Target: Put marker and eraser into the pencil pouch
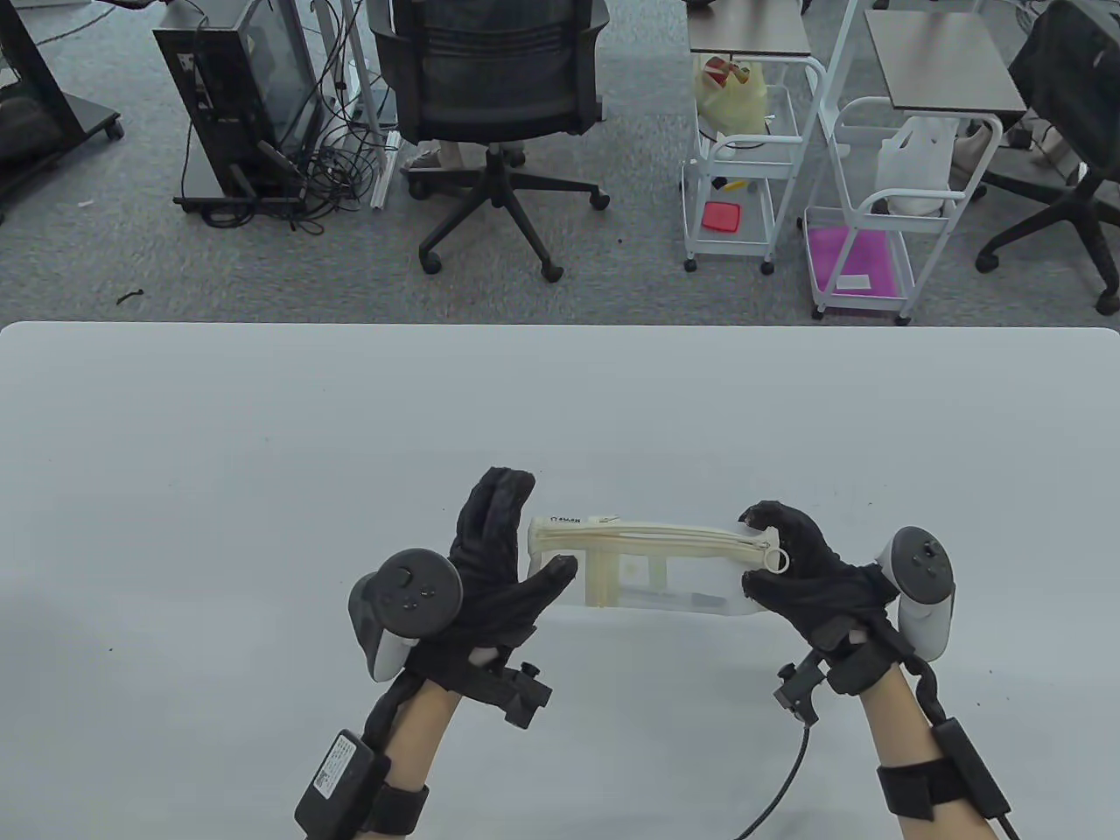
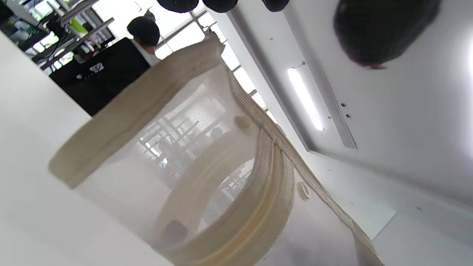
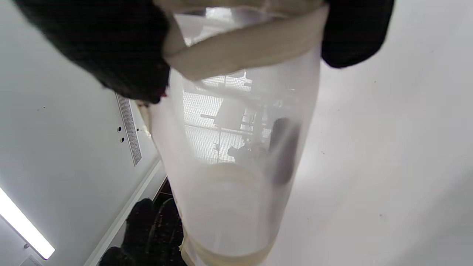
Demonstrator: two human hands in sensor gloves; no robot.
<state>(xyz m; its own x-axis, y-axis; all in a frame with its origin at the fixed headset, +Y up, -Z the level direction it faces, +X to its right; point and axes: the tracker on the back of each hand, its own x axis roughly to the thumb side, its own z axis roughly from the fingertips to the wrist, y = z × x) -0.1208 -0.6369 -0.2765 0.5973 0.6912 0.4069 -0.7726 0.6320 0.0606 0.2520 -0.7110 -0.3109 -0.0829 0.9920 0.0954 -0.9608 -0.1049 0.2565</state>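
Note:
A translucent pencil pouch (image 1: 665, 577) with a cream zipper band stands on its long edge on the white table (image 1: 262, 437). My right hand (image 1: 759, 551) grips its right end, fingers (image 3: 111, 48) and thumb on either side, beside the zipper's ring pull (image 1: 777, 561). My left hand (image 1: 525, 538) is open at the pouch's left end, fingers straight up and thumb stretched toward it; its fingertips (image 2: 177, 3) stand off the pouch (image 2: 166, 155). A dark long thing (image 1: 696, 601), likely the marker (image 3: 284, 151), lies inside along the bottom. I cannot make out the eraser.
Beyond the table's far edge stand an office chair (image 1: 494, 79), a computer tower (image 1: 236, 96) and two white carts (image 1: 744, 157). A black cable (image 1: 779, 787) runs from my right wrist to the near edge.

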